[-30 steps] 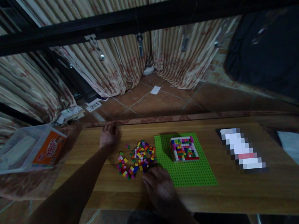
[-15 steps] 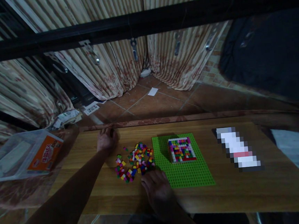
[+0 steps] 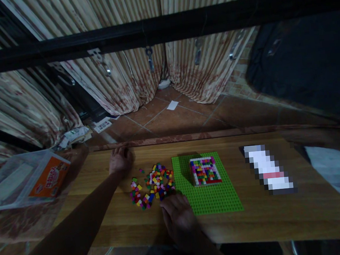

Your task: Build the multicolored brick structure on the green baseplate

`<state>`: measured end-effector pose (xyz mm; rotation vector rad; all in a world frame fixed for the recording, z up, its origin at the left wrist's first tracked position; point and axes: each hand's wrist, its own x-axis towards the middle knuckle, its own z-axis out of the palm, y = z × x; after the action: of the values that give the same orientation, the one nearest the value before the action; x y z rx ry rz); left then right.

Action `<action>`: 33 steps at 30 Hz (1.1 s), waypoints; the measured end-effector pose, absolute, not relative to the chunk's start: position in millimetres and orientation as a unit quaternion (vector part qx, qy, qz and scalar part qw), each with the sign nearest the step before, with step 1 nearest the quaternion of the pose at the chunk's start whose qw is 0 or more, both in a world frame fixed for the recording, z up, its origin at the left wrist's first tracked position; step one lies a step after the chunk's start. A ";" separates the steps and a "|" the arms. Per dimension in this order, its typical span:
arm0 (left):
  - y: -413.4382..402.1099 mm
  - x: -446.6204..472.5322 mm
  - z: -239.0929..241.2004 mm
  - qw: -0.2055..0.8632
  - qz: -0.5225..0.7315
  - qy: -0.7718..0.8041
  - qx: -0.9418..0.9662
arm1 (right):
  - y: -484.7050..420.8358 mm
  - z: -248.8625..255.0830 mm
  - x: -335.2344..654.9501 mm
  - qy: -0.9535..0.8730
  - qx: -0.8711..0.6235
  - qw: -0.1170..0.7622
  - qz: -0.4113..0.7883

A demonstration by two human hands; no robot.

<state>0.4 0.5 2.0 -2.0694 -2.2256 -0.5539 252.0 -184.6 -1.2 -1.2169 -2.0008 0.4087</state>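
My left hand [image 3: 119, 161] rests near the table's far edge with its fingers curled in; anything inside them is hidden. Left of the baseplate lies a loose pile of small coloured toy bricks [image 3: 159, 178]. At the pile's near side is my right hand [image 3: 179, 214], fingers bent and held together, partly covering the baseplate's lower left edge. What its fingertips hold, if anything, does not show. On the green studded baseplate [image 3: 215, 201] stands a low block of multicoloured bricks [image 3: 206, 171], edged partly in white with red along the front.
A wooden table [image 3: 267, 222] carries everything. To the right lie a pixelated phone-shaped object [image 3: 269, 170] and a white paper sheet [image 3: 331, 167]. A clear plastic box with an orange label [image 3: 51, 177] stands off the left end. A dark bar [image 3: 161, 29] crosses before striped curtains.
The whole view has shifted very slightly. Both hands keep nearly the same places and shapes, and the bricks look unchanged.
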 end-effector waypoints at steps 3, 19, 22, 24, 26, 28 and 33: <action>0.9 0.5 1.8 0.027 -0.176 -0.726 -0.665 | -184.6 -2.2 253.5 -0.790 -0.464 0.369 0.155; 1.1 -1.1 0.6 0.018 -0.189 -0.721 -0.667 | -182.7 -3.7 251.3 -0.775 -0.488 0.374 0.144; 1.1 -1.7 -0.2 0.020 -0.186 -0.720 -0.668 | -182.7 -3.8 251.3 -0.776 -0.488 0.370 0.148; 0.9 -1.9 -0.6 0.022 -0.186 -0.721 -0.667 | -182.7 -3.7 251.2 -0.774 -0.489 0.373 0.152; 0.8 -1.7 -0.8 0.024 -0.186 -0.722 -0.665 | -182.7 -3.8 251.0 -0.770 -0.491 0.376 0.155; 0.7 -1.1 -0.4 0.025 -0.186 -0.724 -0.663 | -182.7 -4.1 250.9 -0.769 -0.492 0.377 0.159; 0.8 0.4 1.1 0.025 -0.184 -0.729 -0.659 | -182.7 -5.2 250.8 -0.763 -0.492 0.385 0.167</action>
<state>0.4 0.8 1.1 -2.0378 -2.2531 -0.5694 250.8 -182.7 -5.2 -1.2534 -1.9431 0.4254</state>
